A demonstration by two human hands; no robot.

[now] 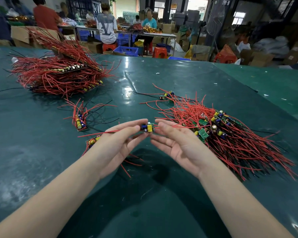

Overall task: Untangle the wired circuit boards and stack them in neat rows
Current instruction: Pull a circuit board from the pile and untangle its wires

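Both hands meet over the middle of the dark green table, palms turned up, with one small circuit board pinched between them. The left hand grips the board's left end with thumb and fingertips, and the right hand grips its right end the same way, the remaining fingers of each hand spread loosely beneath. The board carries a yellow block and a few small parts on top. A red wire runs from it leftward across the left fingers and out past the hand; more red wire leaves its right side toward the loose pile.

That loose pile lies on the table just right of the right hand: a tangled fan of red and black wires with green boards scattered among them at all angles. A few stray boards sit at its far tip.

On the far left of the table stands a large stacked heap, boards lined up in rows with red wires bristling outward. Nearer, left of the hands, a short row of boards stands on edge, wires sticking up. Another small bunch lies partly under the left wrist; how many boards it holds is hard to tell.

Beyond the table, people sit at other tables among boxes, blue crates and red stools.
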